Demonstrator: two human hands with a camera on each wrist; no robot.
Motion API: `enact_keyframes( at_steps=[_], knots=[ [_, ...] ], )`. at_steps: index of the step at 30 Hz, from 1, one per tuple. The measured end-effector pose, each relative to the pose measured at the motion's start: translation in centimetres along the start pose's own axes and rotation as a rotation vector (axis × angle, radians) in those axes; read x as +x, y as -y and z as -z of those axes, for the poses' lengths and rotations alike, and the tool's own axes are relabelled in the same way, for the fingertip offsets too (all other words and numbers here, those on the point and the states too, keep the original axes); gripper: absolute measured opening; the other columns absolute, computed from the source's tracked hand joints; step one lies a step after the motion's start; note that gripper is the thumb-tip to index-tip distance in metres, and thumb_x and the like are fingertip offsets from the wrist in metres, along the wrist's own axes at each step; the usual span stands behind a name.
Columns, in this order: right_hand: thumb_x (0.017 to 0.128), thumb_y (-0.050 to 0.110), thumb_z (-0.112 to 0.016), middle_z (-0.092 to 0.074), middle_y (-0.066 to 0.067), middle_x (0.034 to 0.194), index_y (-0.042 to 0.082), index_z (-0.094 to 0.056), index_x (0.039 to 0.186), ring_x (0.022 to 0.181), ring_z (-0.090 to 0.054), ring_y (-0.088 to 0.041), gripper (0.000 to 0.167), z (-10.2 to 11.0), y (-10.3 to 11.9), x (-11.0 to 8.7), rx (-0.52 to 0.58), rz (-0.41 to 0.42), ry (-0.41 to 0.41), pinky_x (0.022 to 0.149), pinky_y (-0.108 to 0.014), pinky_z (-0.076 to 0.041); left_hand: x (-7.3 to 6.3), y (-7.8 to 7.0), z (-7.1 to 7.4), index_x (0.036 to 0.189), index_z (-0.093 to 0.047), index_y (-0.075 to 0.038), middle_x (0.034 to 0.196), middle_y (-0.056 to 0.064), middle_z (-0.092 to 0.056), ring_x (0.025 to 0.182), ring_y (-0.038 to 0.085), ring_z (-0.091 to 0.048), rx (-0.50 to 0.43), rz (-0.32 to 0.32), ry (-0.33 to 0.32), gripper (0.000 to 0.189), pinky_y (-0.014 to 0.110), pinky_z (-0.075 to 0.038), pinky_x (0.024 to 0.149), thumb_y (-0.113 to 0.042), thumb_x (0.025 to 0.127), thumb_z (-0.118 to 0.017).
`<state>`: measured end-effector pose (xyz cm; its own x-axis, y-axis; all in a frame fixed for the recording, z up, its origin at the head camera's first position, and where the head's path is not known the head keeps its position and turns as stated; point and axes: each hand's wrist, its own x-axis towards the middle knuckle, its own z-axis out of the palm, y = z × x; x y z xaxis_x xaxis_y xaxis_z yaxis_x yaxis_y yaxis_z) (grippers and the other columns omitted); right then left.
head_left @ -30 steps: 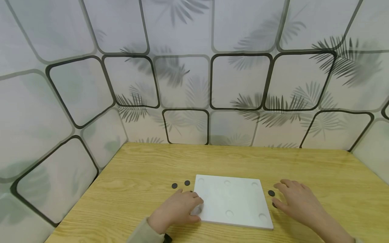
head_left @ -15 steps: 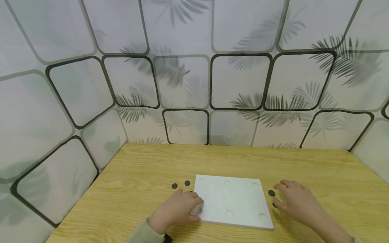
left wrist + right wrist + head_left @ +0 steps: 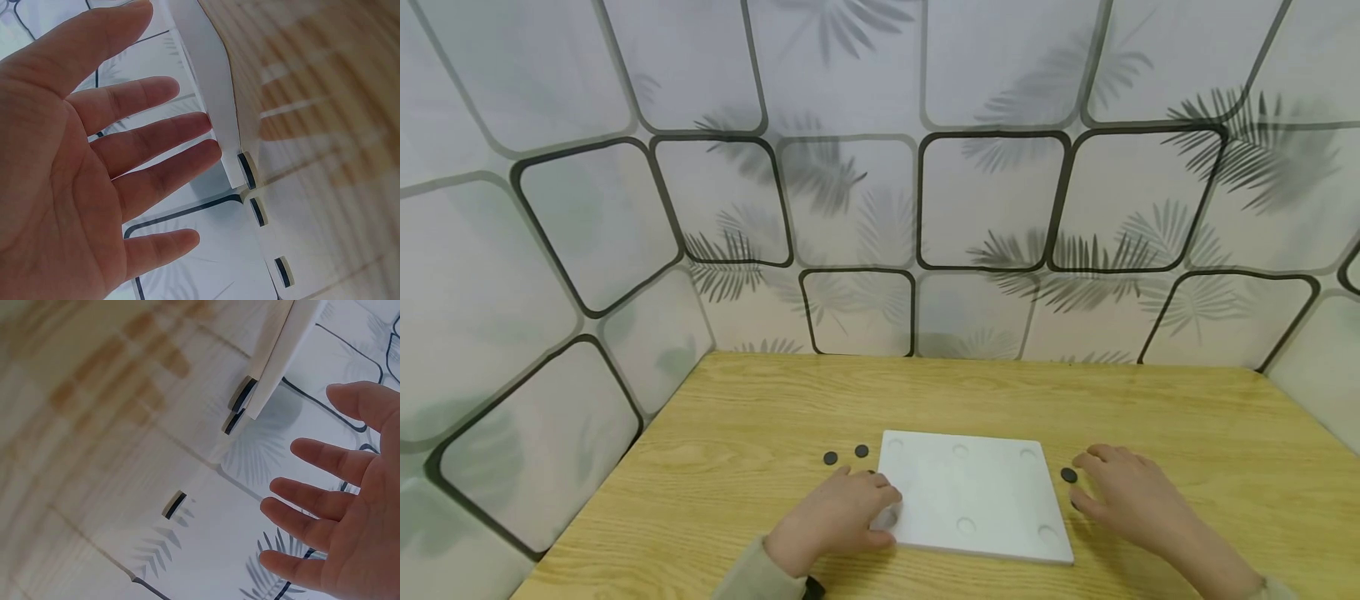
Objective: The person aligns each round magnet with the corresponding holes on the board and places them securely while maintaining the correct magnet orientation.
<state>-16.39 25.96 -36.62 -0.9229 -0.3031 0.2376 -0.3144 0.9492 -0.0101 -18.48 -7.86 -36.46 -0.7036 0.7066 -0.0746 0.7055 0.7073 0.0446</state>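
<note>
Flat round black discs (image 3: 830, 458): five in head view, three left of the board, two right, one on each side partly hidden by a hand. Left wrist view: three. Right wrist view: three; whether one of these lies hidden from the head camera, uncertain.

Thin white rectangular board (image 3: 977, 492): one. Shallow circular recesses (image 3: 966, 525) in it: five plain, plus a sixth rounded mark partly covered by fingers.

Yellow wood-grain tabletop (image 3: 880, 392): one.

Bare hands: two, left hand (image 3: 842, 512) and right hand (image 3: 1138, 500). Pale beige cuffs (image 3: 760, 573): two.
</note>
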Motion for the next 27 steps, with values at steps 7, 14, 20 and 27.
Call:
enact_keyframes(
  at_steps=[7, 14, 20, 27],
  knots=[
    [0.072, 0.031, -0.068, -0.059, -0.007, 0.09, 0.01, -0.064, 0.088, 0.082, -0.056, -0.03, 0.027, -0.4, -0.2, 0.06, 0.003, 0.026, 0.013, 0.065, -0.048, -0.046, 0.03, -0.01, 0.06, 0.109, -0.061, -0.021, 0.102, -0.009, -0.057, 0.095, 0.009, -0.053, 0.007, 0.0, 0.005, 0.041, 0.042, -0.041, 0.084, -0.043, 0.076, -0.065],
    [0.07, 0.031, -0.07, -0.058, -0.004, 0.09, 0.012, -0.063, 0.086, 0.079, -0.056, -0.029, 0.026, -0.75, -0.55, 0.32, 0.034, 0.021, 0.09, 0.062, -0.046, -0.045, 0.02, -0.01, 0.06, 0.109, -0.061, -0.021, 0.103, -0.009, -0.057, 0.095, 0.009, -0.053, -0.003, 0.001, 0.011, 0.04, 0.042, -0.041, 0.084, -0.043, 0.076, -0.065],
    [0.07, 0.032, -0.071, -0.058, -0.006, 0.092, 0.011, -0.063, 0.088, 0.08, -0.056, -0.03, 0.029, -0.74, -0.75, 0.41, 0.054, 0.006, 0.153, 0.06, -0.047, -0.046, 0.03, -0.03, 0.06, 0.108, -0.061, -0.02, 0.102, -0.009, -0.057, 0.093, 0.009, -0.053, 0.008, -0.005, 0.003, 0.039, 0.041, -0.042, 0.083, -0.043, 0.076, -0.065],
    [0.07, 0.032, -0.07, -0.056, -0.005, 0.089, 0.011, -0.061, 0.084, 0.078, -0.054, -0.028, 0.027, -0.79, -0.86, 0.42, 0.032, 0.016, 0.187, 0.058, -0.045, -0.046, -0.02, -0.02, 0.04, 0.106, -0.062, -0.02, 0.1, -0.008, -0.058, 0.092, 0.008, -0.053, 0.019, -0.009, -0.012, 0.039, 0.041, -0.042, 0.082, -0.042, 0.075, -0.066]
  ],
)
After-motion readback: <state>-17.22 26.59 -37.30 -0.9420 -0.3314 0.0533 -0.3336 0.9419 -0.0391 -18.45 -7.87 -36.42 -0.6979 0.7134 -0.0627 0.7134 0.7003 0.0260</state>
